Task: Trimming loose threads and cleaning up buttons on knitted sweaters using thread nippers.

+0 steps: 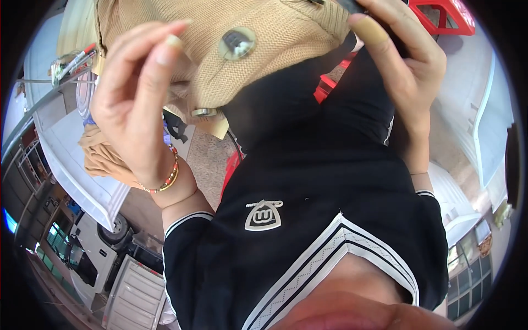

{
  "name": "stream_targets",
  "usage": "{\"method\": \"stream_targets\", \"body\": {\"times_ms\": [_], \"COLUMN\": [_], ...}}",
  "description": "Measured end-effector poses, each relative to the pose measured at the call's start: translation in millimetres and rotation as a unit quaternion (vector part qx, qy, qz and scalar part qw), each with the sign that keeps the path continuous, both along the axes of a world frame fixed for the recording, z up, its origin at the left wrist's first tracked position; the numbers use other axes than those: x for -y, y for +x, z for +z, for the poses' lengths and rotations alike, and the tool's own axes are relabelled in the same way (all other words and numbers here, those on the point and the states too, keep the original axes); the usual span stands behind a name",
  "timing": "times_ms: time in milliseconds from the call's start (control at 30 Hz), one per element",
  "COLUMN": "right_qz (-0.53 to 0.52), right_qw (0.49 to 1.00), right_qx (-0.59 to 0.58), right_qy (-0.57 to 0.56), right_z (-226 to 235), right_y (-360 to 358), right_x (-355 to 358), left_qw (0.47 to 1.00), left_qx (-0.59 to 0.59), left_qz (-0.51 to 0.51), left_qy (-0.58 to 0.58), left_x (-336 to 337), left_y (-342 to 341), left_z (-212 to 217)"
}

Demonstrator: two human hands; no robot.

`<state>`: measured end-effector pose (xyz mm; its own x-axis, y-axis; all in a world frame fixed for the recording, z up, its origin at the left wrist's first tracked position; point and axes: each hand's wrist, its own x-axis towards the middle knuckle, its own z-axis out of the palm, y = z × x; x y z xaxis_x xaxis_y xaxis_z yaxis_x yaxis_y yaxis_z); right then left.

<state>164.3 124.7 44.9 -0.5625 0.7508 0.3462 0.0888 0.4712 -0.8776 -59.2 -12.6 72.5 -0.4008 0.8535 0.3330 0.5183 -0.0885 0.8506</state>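
Observation:
A beige knit cardigan [275, 60] lies across my lap at the top of the view. One large shiny button [237, 43] faces up on it, and another button [204, 112] shows at its lower edge. My left hand [135, 91] is raised over the cardigan's left part, thumb and forefinger pinched together. Whatever is between those fingertips is too small to make out. At the upper right, my right hand [410, 60] is closed at the cardigan's ribbed edge, with a tan cover on its thumb. Its other fingertips are partly cut off by the frame.
To the left, a tan cloth [107, 157] hangs over a white plastic surface [69, 148], with pens [77, 61] farther up. A red plastic stool [459, 19] stands at the upper right. A pale panel [492, 126] is on the right. A parked truck [91, 247] shows lower left.

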Motion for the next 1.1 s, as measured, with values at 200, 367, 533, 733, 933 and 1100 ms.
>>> {"method": "stream_targets", "body": {"times_ms": [200, 367, 533, 733, 933, 1100], "right_qz": [0.116, 0.162, 0.178, 0.179, 0.144, 0.122], "right_qw": [0.982, 0.975, 0.955, 0.923, 0.921, 0.925], "right_qx": [0.15, 0.145, 0.189, 0.284, 0.295, 0.267], "right_qy": [-0.005, 0.051, 0.145, 0.19, 0.21, 0.24], "right_z": [42.6, 37.9, 50.1, 71.2, 65.7, 47.9], "right_y": [-13.0, -21.1, -29.3, -40.1, -45.2, -38.9], "right_x": [2.2, -0.5, 1.1, 8.5, 21.2, 25.6], "left_qw": [0.994, 0.989, 0.994, 0.993, 0.991, 0.99], "left_qx": [-0.076, -0.138, -0.11, -0.099, -0.106, -0.112], "left_qz": [-0.017, 0.004, 0.009, 0.003, 0.004, -0.007], "left_qy": [-0.076, -0.049, 0.003, 0.063, 0.08, 0.087], "left_x": [7.1, 8.9, 10.1, 10.2, 14.6, 15.4], "left_y": [25.0, 28.0, 26.1, 22.7, 24.5, 28.7], "left_z": [-1.9, -4.2, -16.7, -28.5, -34.0, -35.9]}}
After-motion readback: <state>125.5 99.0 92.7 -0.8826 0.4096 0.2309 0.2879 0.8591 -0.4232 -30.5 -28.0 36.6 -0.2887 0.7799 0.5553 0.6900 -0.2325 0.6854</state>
